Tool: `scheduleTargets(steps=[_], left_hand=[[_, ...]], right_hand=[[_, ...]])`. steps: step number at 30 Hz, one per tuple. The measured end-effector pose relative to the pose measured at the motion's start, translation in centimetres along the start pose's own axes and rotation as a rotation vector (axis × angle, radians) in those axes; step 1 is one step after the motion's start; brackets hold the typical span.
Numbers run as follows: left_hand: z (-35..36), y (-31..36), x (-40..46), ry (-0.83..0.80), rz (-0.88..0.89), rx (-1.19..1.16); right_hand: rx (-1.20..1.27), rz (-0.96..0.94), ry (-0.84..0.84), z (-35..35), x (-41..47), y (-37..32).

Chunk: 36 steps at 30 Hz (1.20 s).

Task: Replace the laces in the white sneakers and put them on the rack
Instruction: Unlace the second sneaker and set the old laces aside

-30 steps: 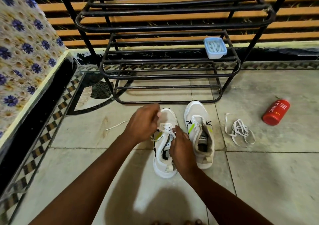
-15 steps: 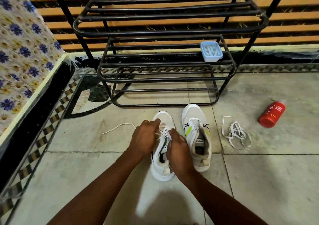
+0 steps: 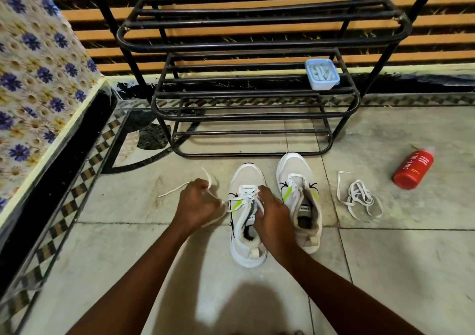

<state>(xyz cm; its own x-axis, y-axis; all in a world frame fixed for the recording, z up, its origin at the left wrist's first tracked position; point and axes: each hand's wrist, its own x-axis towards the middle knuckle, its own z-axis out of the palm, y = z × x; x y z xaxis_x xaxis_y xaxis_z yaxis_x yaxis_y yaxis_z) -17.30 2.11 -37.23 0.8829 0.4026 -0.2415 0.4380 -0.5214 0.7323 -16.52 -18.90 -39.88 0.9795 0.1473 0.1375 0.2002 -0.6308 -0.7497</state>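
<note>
Two white sneakers stand side by side on the tiled floor in front of the black metal shoe rack. The left sneaker is partly laced. My left hand is to its left, closed on a white lace that runs out from the shoe and trails on the floor. My right hand rests on the left sneaker's tongue and pinches the lace at the eyelets. The right sneaker is laced and untouched. A loose white lace lies bunched on the floor to its right.
A small blue tub sits on the rack's middle shelf at the right. A red bottle lies on the floor at the far right. A flower-patterned cloth covers furniture along the left.
My left hand has moved left, off the sneaker, pulling the lace out sideways. The right hand stays on the shoe's eyelets. The view has tilted down slightly.
</note>
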Motion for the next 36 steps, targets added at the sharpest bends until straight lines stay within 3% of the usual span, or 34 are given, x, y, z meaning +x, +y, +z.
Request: scheduleTargets(steps=[4, 7, 15, 20, 22, 24, 26, 27, 33, 36], left_hand=[[0.0, 0.8, -1.1, -0.426, 0.197, -0.071], [0.4, 1.5, -0.9, -0.559, 0.262, 0.000], [0.1, 4.8, -0.6, -0.523, 0.336, 0.599], [-0.2, 6.0, -0.7, -0.532, 0.301, 0.663], [-0.1, 6.2, -0.8, -0.534, 0.291, 0.695], [0.0, 6.2, -0.9, -0.532, 0.304, 0.697], [0.0, 6.2, -0.9, -0.532, 0.322, 0.708], [0.1, 6.1, -0.8, -0.530, 0.324, 0.732], [0.6, 6.0, -0.9, -0.502, 0.324, 0.836], [0.9, 6.3, -1.3, -0.467, 0.360, 0.902]], right_hand=[[-0.007, -0.104, -0.003, -0.6, 1.2, -0.6], [-0.204, -0.116, -0.119, -0.9, 2.8, -1.9], [-0.488, -0.202, -0.259, -0.6, 3.8, -1.8], [-0.269, -0.153, -0.129, -1.1, 3.4, -1.6], [-0.068, -0.036, -0.048, -0.9, 3.4, -1.5], [0.111, 0.226, 0.027, -1.0, 4.1, -1.8], [0.192, 0.430, -0.018, -1.3, 5.3, -2.0], [0.219, 0.433, -0.072, -1.5, 5.6, -1.9], [-0.031, -0.074, -0.341, -3.8, 5.9, -1.6], [-0.123, -0.135, -0.466, -4.7, 6.5, -2.3]])
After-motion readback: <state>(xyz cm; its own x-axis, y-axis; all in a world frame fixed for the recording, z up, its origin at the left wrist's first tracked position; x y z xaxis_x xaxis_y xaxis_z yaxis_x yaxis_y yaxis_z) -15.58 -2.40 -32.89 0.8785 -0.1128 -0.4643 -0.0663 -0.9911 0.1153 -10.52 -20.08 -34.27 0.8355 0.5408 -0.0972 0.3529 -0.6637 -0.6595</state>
